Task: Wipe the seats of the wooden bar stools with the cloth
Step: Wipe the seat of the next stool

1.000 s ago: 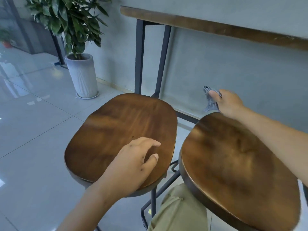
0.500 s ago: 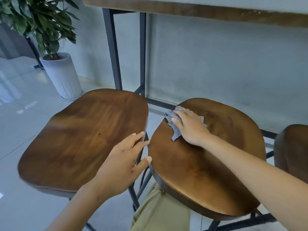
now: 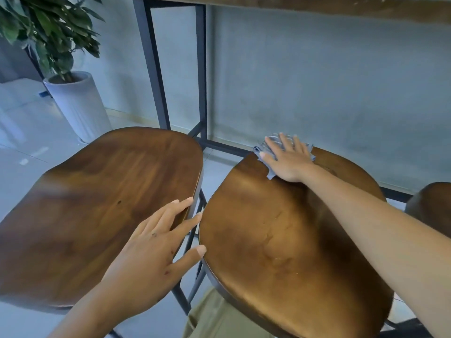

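Note:
Two wooden bar stools stand side by side before me. My right hand lies flat on a grey-blue cloth and presses it onto the far edge of the right stool seat. Most of the cloth is hidden under the palm and fingers. My left hand hovers with fingers spread over the right rim of the left stool seat, fingertips reaching into the gap between the two seats. It holds nothing.
A third stool seat shows at the right edge. A wooden bar counter on black metal legs runs along the grey wall behind the stools. A potted plant in a white pot stands on the tiled floor at the left.
My right hand has slid the cloth from the near-left part of the right seat to its far edge. The left hand has moved slightly toward the gap. The view has shifted closer.

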`<state>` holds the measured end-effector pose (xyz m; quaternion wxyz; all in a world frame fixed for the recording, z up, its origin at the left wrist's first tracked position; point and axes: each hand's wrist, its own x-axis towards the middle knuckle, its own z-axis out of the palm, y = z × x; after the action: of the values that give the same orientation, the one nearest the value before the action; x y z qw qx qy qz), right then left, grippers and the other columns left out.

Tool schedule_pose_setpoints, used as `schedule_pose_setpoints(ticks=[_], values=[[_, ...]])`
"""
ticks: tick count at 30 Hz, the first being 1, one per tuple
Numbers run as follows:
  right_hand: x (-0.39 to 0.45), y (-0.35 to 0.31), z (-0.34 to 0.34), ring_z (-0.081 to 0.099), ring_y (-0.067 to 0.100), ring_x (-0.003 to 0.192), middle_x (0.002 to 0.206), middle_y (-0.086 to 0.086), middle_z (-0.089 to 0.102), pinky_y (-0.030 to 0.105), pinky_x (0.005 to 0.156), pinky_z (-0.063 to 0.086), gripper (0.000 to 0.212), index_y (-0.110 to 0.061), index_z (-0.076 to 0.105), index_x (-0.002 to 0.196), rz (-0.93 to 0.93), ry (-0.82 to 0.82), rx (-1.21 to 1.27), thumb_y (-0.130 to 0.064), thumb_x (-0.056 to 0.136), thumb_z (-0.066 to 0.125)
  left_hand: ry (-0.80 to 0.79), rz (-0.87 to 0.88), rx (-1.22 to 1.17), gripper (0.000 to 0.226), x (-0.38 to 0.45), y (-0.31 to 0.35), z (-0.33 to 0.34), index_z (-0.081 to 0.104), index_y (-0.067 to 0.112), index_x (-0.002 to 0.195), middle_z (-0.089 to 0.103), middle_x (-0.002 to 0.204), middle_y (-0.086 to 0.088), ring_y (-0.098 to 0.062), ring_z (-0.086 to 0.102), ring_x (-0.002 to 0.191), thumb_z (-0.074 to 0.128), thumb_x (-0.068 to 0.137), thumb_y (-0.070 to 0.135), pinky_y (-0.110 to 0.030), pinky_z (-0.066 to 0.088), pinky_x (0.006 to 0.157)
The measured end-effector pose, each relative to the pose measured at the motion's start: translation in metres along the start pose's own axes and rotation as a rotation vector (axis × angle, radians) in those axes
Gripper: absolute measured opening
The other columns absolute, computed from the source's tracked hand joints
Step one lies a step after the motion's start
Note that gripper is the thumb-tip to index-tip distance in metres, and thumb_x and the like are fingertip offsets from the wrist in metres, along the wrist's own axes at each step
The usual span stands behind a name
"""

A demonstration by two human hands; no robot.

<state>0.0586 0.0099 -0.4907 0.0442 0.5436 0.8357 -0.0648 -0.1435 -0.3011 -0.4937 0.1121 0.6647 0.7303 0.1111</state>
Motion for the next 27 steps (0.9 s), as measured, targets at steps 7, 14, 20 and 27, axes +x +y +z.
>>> schedule_pose_setpoints(ticks=[7,14,20,27], values=[[0.007,-0.017,0.000,-0.021,0.036,0.150,0.167,0.003,-0.016,0.051,0.121,-0.011,0.068,-0.041,-0.006,0.157,0.236,0.008,0.053,-0.069,0.097,0.009,0.053,0.061,0.014,0.075,0.000,-0.002,0.006,0.016,0.051,0.153,-0.012,0.157,0.034,0.010,-0.022,0.142,0.007,0.085,0.081,-0.017,-0.002,0.111],[-0.044,-0.070,0.012,-0.021,0.033,0.151,0.166,0.000,-0.018,0.049,0.122,-0.009,0.064,-0.044,-0.006,0.156,0.101,-0.062,0.143,-0.068,0.097,0.005,0.095,0.083,0.023,0.077,-0.001,0.001,0.006,0.015,0.046,0.154,-0.004,0.163,0.023,-0.003,-0.009,0.150,0.001,0.085,0.077,-0.021,-0.007,0.111],[-0.106,-0.086,0.026,-0.022,0.030,0.151,0.165,-0.004,-0.021,0.046,0.120,-0.010,0.065,-0.050,-0.014,0.152,-0.146,-0.022,0.035,-0.070,0.096,0.009,0.074,0.100,0.012,0.083,-0.003,0.002,0.003,0.020,0.040,0.155,0.001,0.164,0.018,-0.007,-0.004,0.151,0.000,0.082,0.075,-0.026,-0.001,0.116],[-0.099,-0.074,0.015,-0.017,0.024,0.152,0.166,-0.011,-0.015,0.045,0.121,-0.005,0.064,-0.054,-0.009,0.152,-0.140,-0.061,0.093,-0.073,0.095,0.015,-0.005,0.088,-0.227,0.066,-0.004,-0.002,-0.004,0.031,0.042,0.151,0.006,0.163,0.024,0.001,-0.004,0.149,0.031,0.091,0.070,-0.027,0.007,0.119]])
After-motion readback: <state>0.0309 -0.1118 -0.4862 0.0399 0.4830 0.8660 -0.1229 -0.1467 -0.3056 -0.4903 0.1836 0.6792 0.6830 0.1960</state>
